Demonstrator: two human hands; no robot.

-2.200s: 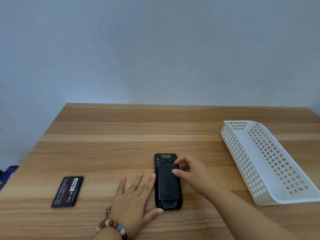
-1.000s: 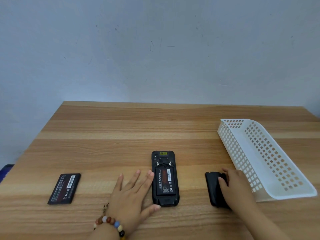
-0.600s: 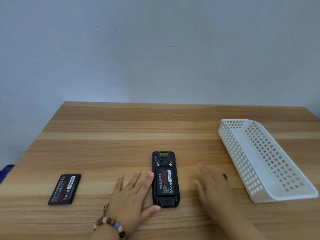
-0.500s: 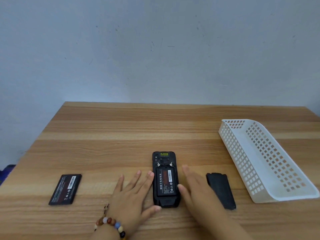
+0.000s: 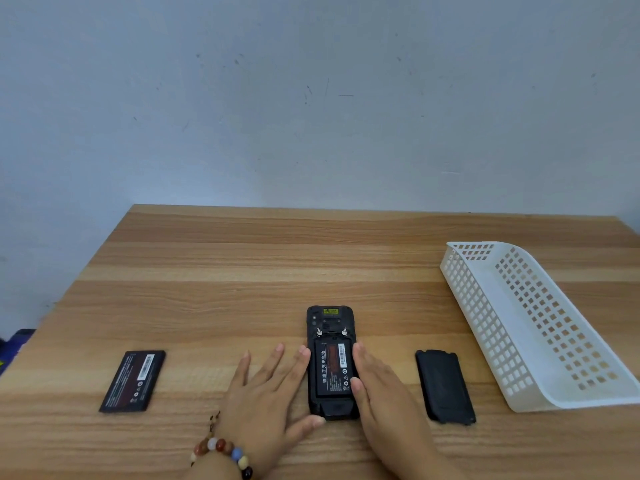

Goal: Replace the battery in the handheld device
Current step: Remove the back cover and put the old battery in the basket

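The black handheld device (image 5: 330,318) lies face down near the table's front edge, its back open. A battery (image 5: 332,370) with a red label sits in its compartment. My left hand (image 5: 268,400) lies flat against the device's left side, thumb at its lower end. My right hand (image 5: 381,389) rests flat along the device's right side, its thumb touching the battery's right edge. The removed black back cover (image 5: 445,386) lies to the right. A second black battery (image 5: 133,381) lies far to the left.
A white perforated plastic basket (image 5: 533,327) stands at the right of the wooden table (image 5: 242,271). A pale wall rises behind the table's far edge.
My right hand took the back cover off the device, set it down to the right, then came back against the device's right side. My left hand stayed put.
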